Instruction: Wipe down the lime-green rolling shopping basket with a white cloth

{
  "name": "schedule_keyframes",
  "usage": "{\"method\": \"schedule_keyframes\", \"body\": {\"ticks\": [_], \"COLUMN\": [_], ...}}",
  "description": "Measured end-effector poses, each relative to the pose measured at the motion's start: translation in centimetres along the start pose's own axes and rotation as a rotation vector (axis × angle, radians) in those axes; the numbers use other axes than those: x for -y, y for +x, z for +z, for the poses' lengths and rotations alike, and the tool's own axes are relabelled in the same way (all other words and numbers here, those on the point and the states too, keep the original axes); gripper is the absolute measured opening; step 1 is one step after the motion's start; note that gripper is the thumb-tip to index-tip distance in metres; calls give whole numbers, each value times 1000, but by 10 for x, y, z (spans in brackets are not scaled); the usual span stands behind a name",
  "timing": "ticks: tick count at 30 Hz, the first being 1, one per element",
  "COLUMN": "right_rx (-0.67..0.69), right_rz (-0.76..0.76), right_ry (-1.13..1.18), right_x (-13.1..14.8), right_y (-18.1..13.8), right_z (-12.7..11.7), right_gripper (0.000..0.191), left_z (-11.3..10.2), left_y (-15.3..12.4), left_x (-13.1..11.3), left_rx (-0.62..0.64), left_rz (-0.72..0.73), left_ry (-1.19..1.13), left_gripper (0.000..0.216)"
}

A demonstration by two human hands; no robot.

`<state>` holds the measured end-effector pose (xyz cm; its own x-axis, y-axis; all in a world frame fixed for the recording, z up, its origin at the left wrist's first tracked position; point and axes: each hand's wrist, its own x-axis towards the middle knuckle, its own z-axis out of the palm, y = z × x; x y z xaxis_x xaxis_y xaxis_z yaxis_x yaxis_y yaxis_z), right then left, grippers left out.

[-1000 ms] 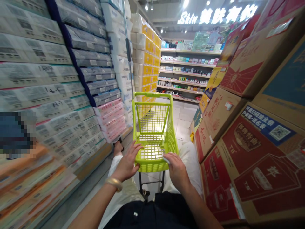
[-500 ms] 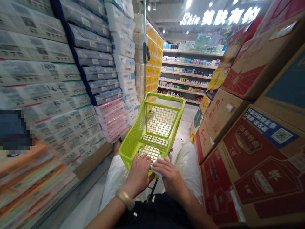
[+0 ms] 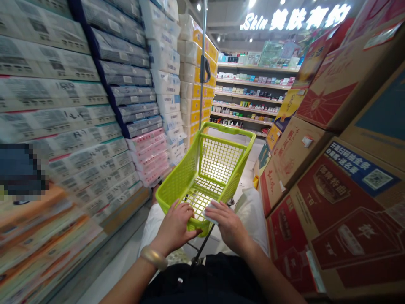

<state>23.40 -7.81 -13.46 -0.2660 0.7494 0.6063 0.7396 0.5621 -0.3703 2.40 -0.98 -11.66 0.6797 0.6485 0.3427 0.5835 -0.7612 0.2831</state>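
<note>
Swinging to the right compared with a second ago, the handle end of the lime-green shopping trolley [image 3: 207, 185] is now pointing away at a slant, while the trolley is standing between the person's white-trousered legs [image 3: 253, 215]. Its left hand's grip is at the near rim: the left hand [image 3: 177, 223] is curling its fingers over the edge, thumb lying outside, and is wearing a gold bangle [image 3: 154, 257] at the wrist. Just beside it, the right hand [image 3: 229, 226] is holding a white wipe [image 3: 210, 212] against the near right corner; it may be cloth or tissue, as fingers are covering much of it. Wrapped paper packs [image 3: 76, 122] are rising on the left, printed cartons [image 3: 341, 198] are standing stacked on the right, and stocked shelves [image 3: 253, 99] are lining the far end.
</note>
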Motion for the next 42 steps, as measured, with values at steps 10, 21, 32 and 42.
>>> {"method": "schedule_keyframes", "body": {"ticks": [10, 21, 32, 42], "right_rx": [51, 37, 37, -45], "right_rz": [-54, -86, -75, 19], "right_ry": [25, 34, 37, -23], "right_x": [5, 8, 6, 0], "right_y": [10, 3, 9, 13], "right_z": [7, 6, 8, 3], "right_gripper": [49, 48, 50, 49], "left_z": [18, 10, 13, 9], "left_y": [-2, -5, -7, -7], "left_x": [-14, -12, -7, -9], "left_rx": [-65, -96, -131, -110], "left_rz": [15, 14, 33, 20], "left_ry": [-37, -62, -62, -76], "left_gripper": [22, 13, 14, 14]}}
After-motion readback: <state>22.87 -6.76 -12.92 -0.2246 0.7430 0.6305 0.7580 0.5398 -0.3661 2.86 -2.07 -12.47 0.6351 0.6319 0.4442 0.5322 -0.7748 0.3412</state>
